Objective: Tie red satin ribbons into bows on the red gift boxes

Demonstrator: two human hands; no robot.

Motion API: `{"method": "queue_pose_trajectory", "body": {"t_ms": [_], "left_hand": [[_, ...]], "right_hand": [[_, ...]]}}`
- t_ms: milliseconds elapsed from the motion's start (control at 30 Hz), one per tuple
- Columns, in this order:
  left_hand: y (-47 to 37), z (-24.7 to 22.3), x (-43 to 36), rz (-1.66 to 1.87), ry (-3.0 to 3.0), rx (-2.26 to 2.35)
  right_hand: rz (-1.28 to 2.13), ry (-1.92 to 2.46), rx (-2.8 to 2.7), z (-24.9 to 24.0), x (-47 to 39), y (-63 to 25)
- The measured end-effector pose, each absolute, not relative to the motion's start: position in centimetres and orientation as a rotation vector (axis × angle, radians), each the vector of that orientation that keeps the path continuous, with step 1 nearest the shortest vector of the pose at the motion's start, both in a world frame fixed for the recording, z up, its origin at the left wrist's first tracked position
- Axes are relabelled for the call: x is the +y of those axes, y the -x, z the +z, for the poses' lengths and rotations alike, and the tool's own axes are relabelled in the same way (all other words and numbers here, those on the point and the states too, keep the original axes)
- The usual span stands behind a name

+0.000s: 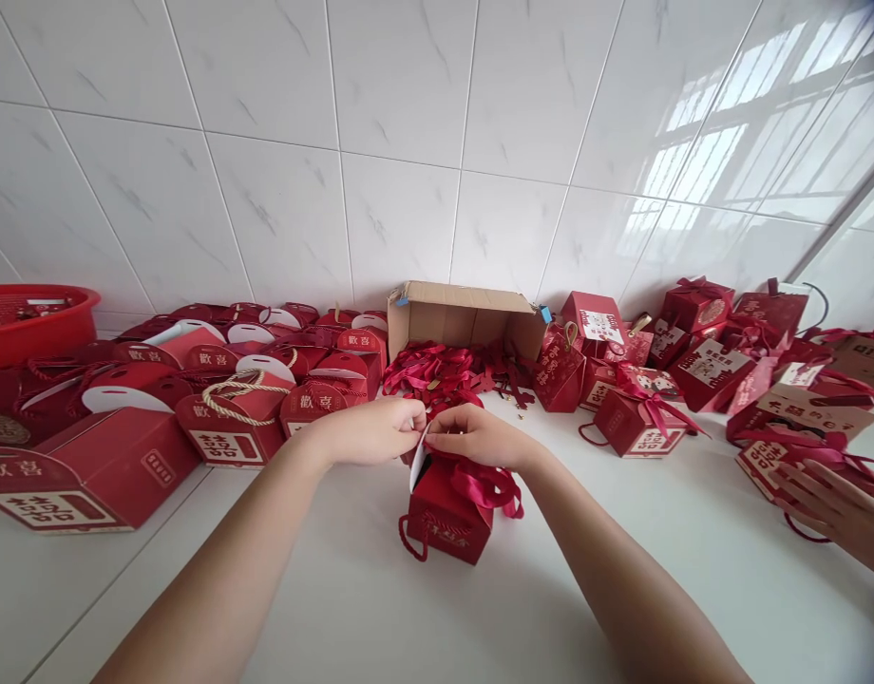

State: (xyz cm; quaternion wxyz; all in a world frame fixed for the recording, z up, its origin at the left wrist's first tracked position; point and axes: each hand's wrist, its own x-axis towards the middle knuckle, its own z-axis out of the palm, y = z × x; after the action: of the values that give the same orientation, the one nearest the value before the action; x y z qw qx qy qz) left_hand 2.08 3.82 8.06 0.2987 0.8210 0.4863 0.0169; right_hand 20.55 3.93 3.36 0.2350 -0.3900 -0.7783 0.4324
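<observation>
Red card makes up the small box [444, 518] in the head view, on the white table [337, 608] just below both hands. The right hand [484, 437] pinches its white-lined flap [418, 465]; the left hand [390, 429] curls beside it, its hold unclear. Magenta ribbon [488, 486] drapes over the box. Behind, an open carton [465, 296] faces forward.

Left hand [389, 429] and right hand [481, 439] pinch a red box [447, 505]

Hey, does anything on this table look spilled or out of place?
Yes, mildly: red ribbons spill from the open side of the cardboard box, and a few tiny gold bits lie loose beside them on the white table.
</observation>
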Motion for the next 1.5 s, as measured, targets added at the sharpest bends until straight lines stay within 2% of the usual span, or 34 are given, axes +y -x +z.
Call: {"method": "queue_pose_trajectory", "body": {"t_ms": [100, 233, 300, 367, 433, 533, 633, 700, 1100, 1333, 1500], "left_hand": [[-0.7, 8.3, 4.4, 0.194, -2.179, 1.539], [2.5, 10.0, 4.6, 1.031, -2.038, 2.167], [3.6, 10.9, 4.1, 1.292, -1.976, 2.284], [3.5, 11.4, 3.5, 1.343, -2.039, 2.199], [2.5, 11.2, 2.9, 1.215, -2.177, 1.911], [0.1, 9.9, 2.6, 0.681, -2.37, 1.422], [-1.8, 8.1, 3.1, 0.168, -2.409, 1.307], [-2.2, 7.3, 3.7, 0.02, -2.397, 1.341], [-1.0, 6.7, 4.3, -0.231, -2.284, 1.353], [-0.3, 8.0, 4.1, -0.112, -2.279, 1.429], [0.4, 9.1, 3.6, -0.149, -2.349, 1.539]], "right_hand": [[0.98, 1.251, -2.077, 4.1, 4.0, -21.7], [0.543, 1.521, -1.972, 6.1, 3.3, -25.1], [0.512, 1.609, -2.054, 7.2, 2.5, -26.7], [0.609, 1.664, -2.207, 7.9, 1.8, -27.6], [0.75, 1.668, -2.376, 8.1, 1.4, -27.7], [0.831, 1.629, -2.504, 7.3, 1.5, -26.8], [0.765, 1.617, -2.515, 6.2, 2.0, -25.6], [0.755, 1.586, -2.523, 5.8, 2.4, -25.2], [0.846, 1.566, -2.571, 5.9, 3.5, -26.3], [1.0, 1.519, -2.505, 6.5, 3.3, -27.7], [0.859, 1.646, -2.413, 6.9, 2.5, -28.0]]}}
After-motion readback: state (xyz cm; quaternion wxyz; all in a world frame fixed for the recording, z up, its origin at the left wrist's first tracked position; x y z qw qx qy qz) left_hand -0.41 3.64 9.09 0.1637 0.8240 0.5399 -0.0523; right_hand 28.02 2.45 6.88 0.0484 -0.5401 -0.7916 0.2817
